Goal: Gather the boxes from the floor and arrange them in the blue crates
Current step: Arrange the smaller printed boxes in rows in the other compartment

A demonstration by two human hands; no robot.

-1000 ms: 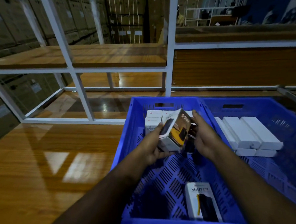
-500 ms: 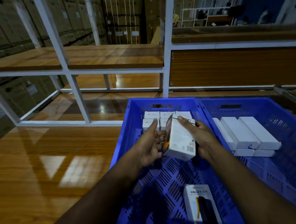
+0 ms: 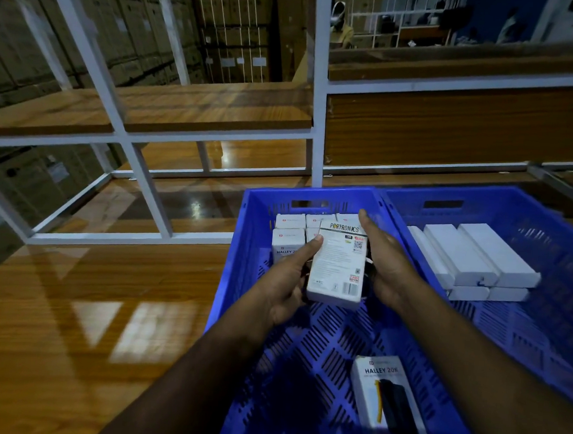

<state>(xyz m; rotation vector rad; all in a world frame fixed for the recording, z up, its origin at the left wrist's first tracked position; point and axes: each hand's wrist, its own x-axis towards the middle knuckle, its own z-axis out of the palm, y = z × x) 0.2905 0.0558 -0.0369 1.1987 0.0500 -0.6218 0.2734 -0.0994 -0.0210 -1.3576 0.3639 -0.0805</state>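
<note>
Held one white Portronics box [image 3: 338,263] over the left blue crate [image 3: 239,247], left hand [image 3: 286,284] and right hand [image 3: 387,266] each gripping a side. Counted two crates; right crate [image 3: 547,212] carried stacked white boxes [image 3: 477,258]; one Halley box [image 3: 385,395] lay flat near.

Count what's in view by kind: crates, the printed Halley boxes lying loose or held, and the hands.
Blue crates: 2, left crate and right crate.
Printed boxes held or loose: 2, held box and loose box.
Hands: 2, left hand and right hand.
Total: 6.
</note>
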